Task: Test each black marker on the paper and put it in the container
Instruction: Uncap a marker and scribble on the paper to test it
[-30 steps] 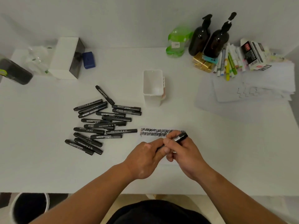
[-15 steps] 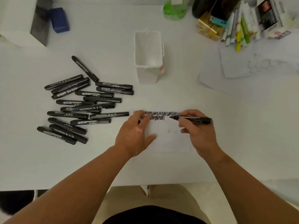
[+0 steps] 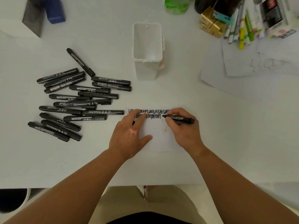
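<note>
Pressure from the left hand (image 3: 129,135), spread flat on the paper (image 3: 157,139) near the worktop's (image 3: 226,135) front edge, should stop slipping while the right hand (image 3: 182,131), pinching the marker (image 3: 178,118), scribbles lightly.

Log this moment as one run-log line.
right hand: marker tip on paper | left hand: flat on paper | container: no markers visible inside

one capped marker (image 3: 103,112) in the pile reads "permanent marker", upside down; several others (image 3: 69,97) show what looks like "4430"; remaining print is too blurred to read.
</note>
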